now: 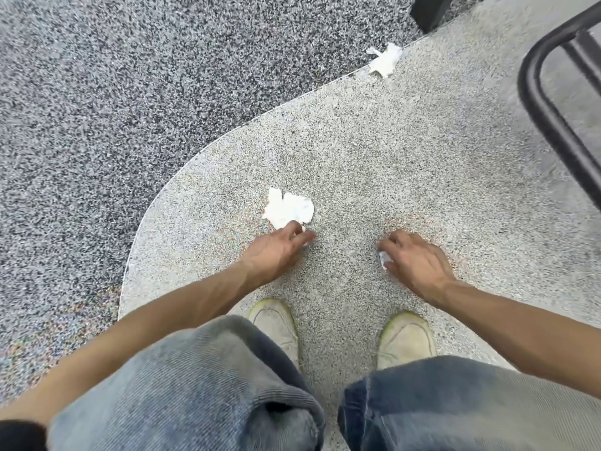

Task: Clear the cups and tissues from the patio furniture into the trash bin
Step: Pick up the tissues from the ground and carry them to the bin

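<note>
The left hand point(279, 245) is reaching down, loosely curled fingers touching the near edge of a crumpled tissue point(287, 208) lying on the pale pebbled floor point(390, 157). The right hand point(413, 258) is gripping a small tissue wad point(384, 257).

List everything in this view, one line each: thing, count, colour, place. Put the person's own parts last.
crumpled tissue: 1, white, on the light ground at the left fingertips
far tissue: 1, white, on the edge between light and dark ground, upper right
small tissue scrap: 1, white, under the right hand
metal frame: 1, black, right edge
dark object: 1, black, top edge, cut off
left hand: 1, touching the crumpled tissue
right hand: 1, curled round the scrap
shoes: 2, off-white
jeans: blue, bottom
</note>
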`<state>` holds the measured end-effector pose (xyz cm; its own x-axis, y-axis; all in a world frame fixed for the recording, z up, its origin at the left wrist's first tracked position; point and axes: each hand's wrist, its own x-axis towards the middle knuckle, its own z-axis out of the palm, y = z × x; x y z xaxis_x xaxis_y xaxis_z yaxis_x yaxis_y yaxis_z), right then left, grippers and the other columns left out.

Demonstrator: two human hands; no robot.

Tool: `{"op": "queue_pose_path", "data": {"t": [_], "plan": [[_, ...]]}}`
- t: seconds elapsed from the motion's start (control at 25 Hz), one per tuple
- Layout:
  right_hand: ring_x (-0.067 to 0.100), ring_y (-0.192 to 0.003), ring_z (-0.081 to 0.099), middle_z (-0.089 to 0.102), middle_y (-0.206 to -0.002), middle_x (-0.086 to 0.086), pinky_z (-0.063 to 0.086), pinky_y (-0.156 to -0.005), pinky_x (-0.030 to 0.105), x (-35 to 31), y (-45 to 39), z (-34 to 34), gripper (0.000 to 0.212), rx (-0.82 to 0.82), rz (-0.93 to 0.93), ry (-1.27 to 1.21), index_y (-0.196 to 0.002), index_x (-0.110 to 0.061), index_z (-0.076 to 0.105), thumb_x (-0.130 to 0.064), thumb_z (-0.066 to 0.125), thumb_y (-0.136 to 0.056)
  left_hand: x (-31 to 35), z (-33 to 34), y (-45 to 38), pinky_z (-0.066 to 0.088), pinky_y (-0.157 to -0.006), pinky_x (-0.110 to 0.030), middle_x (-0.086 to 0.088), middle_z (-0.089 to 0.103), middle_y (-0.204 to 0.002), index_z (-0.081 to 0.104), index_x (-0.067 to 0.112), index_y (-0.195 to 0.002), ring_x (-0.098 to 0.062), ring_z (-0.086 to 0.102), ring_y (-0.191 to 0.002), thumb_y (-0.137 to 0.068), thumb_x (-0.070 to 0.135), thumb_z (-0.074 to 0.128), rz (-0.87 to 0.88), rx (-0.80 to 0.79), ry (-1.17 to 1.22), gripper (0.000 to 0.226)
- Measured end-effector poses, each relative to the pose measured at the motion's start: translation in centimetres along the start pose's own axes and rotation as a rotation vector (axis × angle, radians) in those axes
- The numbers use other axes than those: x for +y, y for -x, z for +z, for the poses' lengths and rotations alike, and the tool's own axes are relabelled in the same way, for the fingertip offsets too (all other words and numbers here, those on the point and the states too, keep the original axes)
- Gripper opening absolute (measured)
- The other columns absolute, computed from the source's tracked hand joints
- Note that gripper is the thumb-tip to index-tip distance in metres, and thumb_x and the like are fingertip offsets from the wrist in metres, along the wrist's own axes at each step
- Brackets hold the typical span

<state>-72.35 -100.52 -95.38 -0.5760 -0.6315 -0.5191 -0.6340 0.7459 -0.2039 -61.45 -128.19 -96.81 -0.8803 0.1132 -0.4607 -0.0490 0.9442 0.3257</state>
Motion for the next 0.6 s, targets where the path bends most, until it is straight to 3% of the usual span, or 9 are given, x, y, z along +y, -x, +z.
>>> {"op": "queue_pose_path", "data": {"t": [0.12,0.28,0.4,0.52,0.6], "plan": [[0.015,-0.079,0.058,0.059,-0.107,-0.001,0.055,-0.071,0.032,0.5,0.3,0.0,0.025,-0.038,0.050,-0.082,-0.110,-0.022,0.056,-0.009,0.044,-0.093,0.0,0.3,-0.2,0.058,-0.061,-0.037,0.000,0.056,-0.095,0.049,0.023,-0.115,-0.017,0.059,-0.069,-0.105,0.034,0.033,0.030,-0.017,0.021,0.021],[0.013,-0.073,0.059,0.060,-0.097,-0.004,0.054,-0.063,0.029,0.7,-0.9,-1.5,0.029,-0.014,0.015,-0.112,-0.105,-0.023,0.063,-0.002,0.049,-0.090,-1.1,-0.5,0.4,0.056,-0.064,-0.031,0.001,0.056,-0.104,0.056,0.019,-0.113,-0.013,0.058,-0.080,-0.101,0.022,0.045,0.078,-0.006,-0.048,0.017],[0.014,-0.081,0.060,0.063,-0.093,-0.005,0.052,-0.067,0.028,0.2,-2.7,-4.0,0.022,0.063,0.010,-0.173,-0.101,-0.025,0.064,-0.007,0.059,-0.089,-2.5,-1.8,1.1,0.048,-0.061,-0.024,0.003,0.056,-0.106,0.058,0.021,-0.110,-0.011,0.054,-0.085,-0.097,0.020,0.051,0.007,0.072,0.003,0.016],[0.016,-0.092,0.054,0.063,-0.088,-0.008,0.046,-0.077,0.030,-1.0,-4.9,-6.9,0.014,0.088,-0.077,-0.119,-0.099,-0.029,0.063,-0.020,0.064,-0.088,-4.4,-3.9,0.8,0.045,-0.078,-0.026,0.006,0.049,-0.113,0.058,0.027,-0.102,-0.010,0.050,-0.100,-0.092,0.019,0.055,-0.190,0.158,0.205,0.013],[0.015,-0.090,0.059,0.064,-0.094,-0.006,0.047,-0.075,0.026,-2.8,-6.7,-8.6,0.016,0.064,-0.174,-0.156,-0.102,-0.026,0.063,-0.019,0.063,-0.088,-5.3,-5.6,0.2,0.041,-0.086,-0.027,0.004,0.041,-0.129,0.059,0.032,-0.094,-0.011,0.043,-0.113,-0.088,0.022,0.064,-0.209,0.138,0.226,0.013]]}}
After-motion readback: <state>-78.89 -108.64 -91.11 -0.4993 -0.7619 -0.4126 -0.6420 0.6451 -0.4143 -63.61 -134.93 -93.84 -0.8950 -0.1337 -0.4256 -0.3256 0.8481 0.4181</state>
